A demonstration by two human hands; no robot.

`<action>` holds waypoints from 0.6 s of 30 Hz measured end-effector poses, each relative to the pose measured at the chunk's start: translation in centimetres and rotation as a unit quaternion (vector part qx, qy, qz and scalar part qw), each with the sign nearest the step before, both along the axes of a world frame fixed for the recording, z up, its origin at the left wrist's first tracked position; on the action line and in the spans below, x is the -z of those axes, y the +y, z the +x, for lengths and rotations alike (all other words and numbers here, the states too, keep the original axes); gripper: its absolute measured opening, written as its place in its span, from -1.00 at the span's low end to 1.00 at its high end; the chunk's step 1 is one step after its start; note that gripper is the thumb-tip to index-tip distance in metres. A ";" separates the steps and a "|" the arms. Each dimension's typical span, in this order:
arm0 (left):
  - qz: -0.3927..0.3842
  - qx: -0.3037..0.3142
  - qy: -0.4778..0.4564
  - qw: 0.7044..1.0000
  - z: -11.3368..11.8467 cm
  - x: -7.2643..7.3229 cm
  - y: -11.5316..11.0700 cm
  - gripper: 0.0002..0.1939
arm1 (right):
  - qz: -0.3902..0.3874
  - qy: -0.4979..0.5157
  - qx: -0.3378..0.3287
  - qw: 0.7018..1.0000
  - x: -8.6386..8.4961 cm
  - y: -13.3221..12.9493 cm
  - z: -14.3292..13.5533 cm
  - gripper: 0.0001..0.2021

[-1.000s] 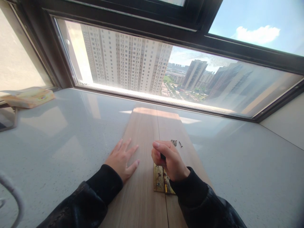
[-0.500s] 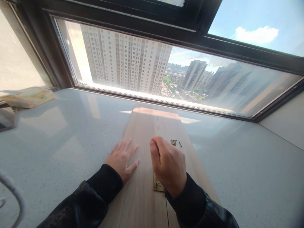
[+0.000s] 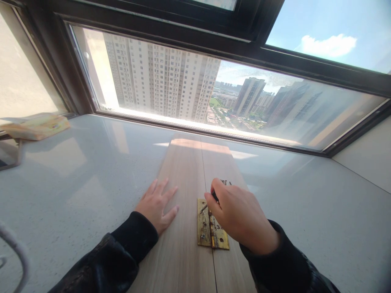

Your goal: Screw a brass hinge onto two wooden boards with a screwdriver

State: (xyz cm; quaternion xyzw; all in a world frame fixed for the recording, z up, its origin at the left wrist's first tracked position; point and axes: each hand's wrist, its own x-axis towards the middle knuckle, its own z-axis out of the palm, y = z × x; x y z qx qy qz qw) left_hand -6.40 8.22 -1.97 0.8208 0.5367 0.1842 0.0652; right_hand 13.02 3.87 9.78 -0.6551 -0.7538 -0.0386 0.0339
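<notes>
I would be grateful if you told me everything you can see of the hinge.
The hinge is brass-coloured, metal-looking and darkly stained, its two leaves joined by a central barrel. It lies flat and open across the seam between two wood-grained boards. A hole shows low in the right leaf. The right hand hides part of that leaf; the thin-shafted tool it holds points at the left one, contact unclear.

Right hand (image 3: 241, 215) partly conceals tool (image 3: 214, 197), hinge (image 3: 203, 224) and loose screws (image 3: 224, 182); tip contact too small to confirm. Boards (image 3: 180, 248) cut off below.
</notes>
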 end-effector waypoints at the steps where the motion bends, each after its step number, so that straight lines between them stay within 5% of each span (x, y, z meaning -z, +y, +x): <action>1: 0.000 0.000 0.001 1.000 0.0 0.0 0.0 -0.48 | -0.008 0.012 -0.023 1.000 0.0 0.1 0.1 -0.81; 7: -0.001 -0.005 -0.001 1.000 0.1 -0.1 -0.1 -0.48 | -0.071 0.094 -0.103 0.988 -0.2 0.7 0.9 -0.86; 13: 0.026 -0.027 -0.014 0.999 0.4 -0.3 -0.3 -0.51 | -0.086 0.123 -0.114 0.982 -0.4 0.7 1.3 -0.88; 18: 0.129 0.048 -0.118 0.983 0.6 -2.4 -0.9 -0.59 | -0.058 0.129 -0.097 0.985 -0.3 0.5 1.2 -0.92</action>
